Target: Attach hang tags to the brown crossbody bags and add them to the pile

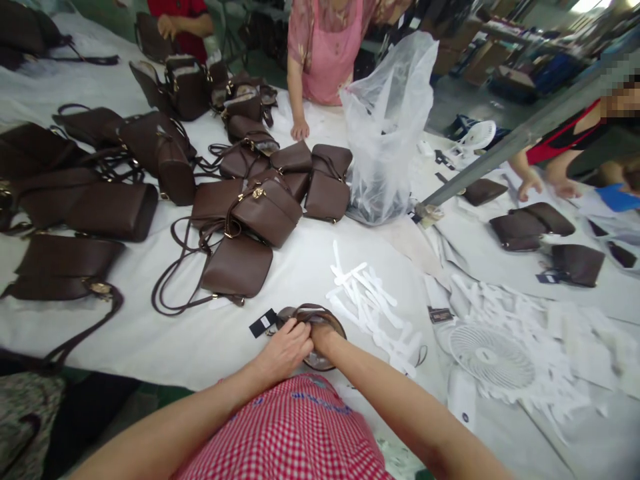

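Note:
A brown handbag (341, 327) stands open at the table edge right in front of me, its mouth facing up. My left hand (286, 347) is closed on the rim and strap at its left side. My right hand (323, 335) reaches down inside the bag, and its fingers are hidden there. A black tag (263, 323) hangs out on the left of the bag. Just beyond lies another brown handbag (239, 265) with its strap looped on the white cloth.
Several brown bags (113, 210) crowd the left and middle. White strips (367, 293) lie right of my hands, near a white fan (493, 357). A clear plastic bag (390, 133) stands beside a slanted metal pole (480, 163). Co-workers stand across the table and at right.

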`<state>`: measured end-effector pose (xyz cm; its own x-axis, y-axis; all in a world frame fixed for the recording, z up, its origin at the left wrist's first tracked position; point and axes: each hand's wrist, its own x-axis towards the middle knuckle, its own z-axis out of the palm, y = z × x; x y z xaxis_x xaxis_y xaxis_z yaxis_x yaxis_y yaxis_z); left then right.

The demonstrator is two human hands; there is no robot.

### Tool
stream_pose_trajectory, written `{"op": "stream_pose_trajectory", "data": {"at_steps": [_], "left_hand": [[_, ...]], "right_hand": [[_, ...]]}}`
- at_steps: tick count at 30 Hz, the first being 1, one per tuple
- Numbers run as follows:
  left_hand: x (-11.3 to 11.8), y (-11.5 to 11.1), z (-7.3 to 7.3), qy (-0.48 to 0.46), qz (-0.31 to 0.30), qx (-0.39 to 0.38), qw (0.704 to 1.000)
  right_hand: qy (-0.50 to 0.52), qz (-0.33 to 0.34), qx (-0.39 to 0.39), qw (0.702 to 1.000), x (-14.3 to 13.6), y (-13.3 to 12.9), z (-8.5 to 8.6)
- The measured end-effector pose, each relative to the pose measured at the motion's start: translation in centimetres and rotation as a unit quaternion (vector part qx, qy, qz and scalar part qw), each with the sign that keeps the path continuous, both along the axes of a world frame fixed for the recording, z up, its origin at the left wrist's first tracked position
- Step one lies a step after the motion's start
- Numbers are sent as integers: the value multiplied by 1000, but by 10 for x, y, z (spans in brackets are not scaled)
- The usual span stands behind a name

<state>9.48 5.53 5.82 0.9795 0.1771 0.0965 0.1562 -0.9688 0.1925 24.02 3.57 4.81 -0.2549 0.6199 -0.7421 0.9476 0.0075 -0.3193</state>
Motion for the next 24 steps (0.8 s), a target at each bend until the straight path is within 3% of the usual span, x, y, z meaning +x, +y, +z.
{"op": "stream_pose_trajectory", "data": {"at_steps": [5, 6, 8, 10, 11, 14, 18, 21, 24], "left_hand": [[12, 0, 3, 40, -5, 5, 999], [14, 2, 4, 43, -12, 2, 999], [17, 5, 9, 42, -24, -11, 999], [17, 9, 15, 36, -36, -26, 998], [16, 11, 18, 31, -39, -32, 998], [11, 8, 27, 11, -20, -33, 999], [9, -14, 29, 7, 8, -31, 999], [19, -36, 24, 32, 24, -59, 997], [31, -49, 18, 48, 46, -77, 995]], "right_hand": [[49, -77, 86, 992, 40, -14, 53], [71, -126, 122, 982, 53, -19, 60], [120, -307, 194, 924, 77, -35, 66], [137, -471, 193, 850, 91, -54, 58], [134, -514, 170, 830, 93, -64, 49], [179, -573, 65, 797, 85, -88, 19], [251, -667, 1, 701, 70, -100, -6], [258, -673, 42, 692, 72, -97, -4], [330, -640, 119, 684, 75, -94, 4]]}}
